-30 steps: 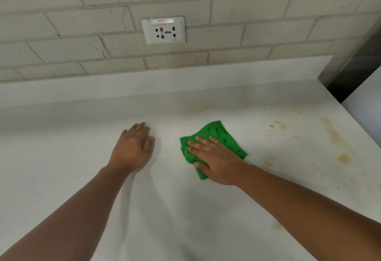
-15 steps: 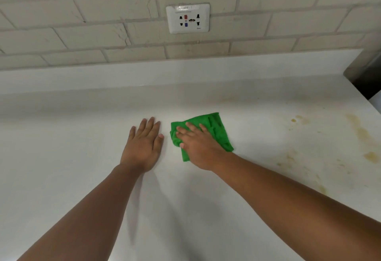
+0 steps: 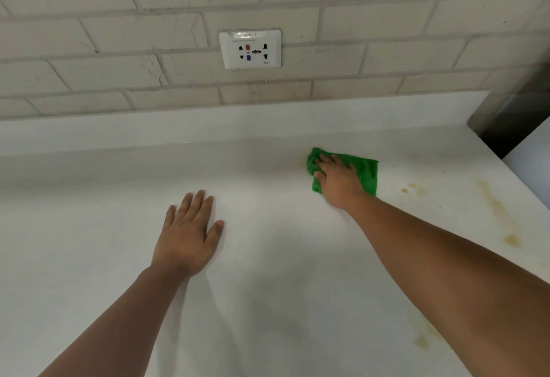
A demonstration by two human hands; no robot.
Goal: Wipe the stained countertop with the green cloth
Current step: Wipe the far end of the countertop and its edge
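Note:
The green cloth [image 3: 366,174] lies folded on the white countertop [image 3: 268,287], near the low back ledge. My right hand [image 3: 337,180] presses down on it with fingers straight and pointing left, covering its middle. My left hand [image 3: 187,236] rests flat on the bare counter, fingers spread, well left of and nearer than the cloth. Yellow-brown stains [image 3: 497,207] streak the counter to the right of the cloth, with more spots [image 3: 422,341] under my right forearm.
A tiled wall rises behind the counter with a white socket plate [image 3: 250,49] on it. The counter's right edge [image 3: 523,180] runs diagonally, with a dark gap [image 3: 506,126] at the far right corner.
My right hand has slid the cloth away from me and to the right, toward the back ledge. My left hand stays flat in the same spot.

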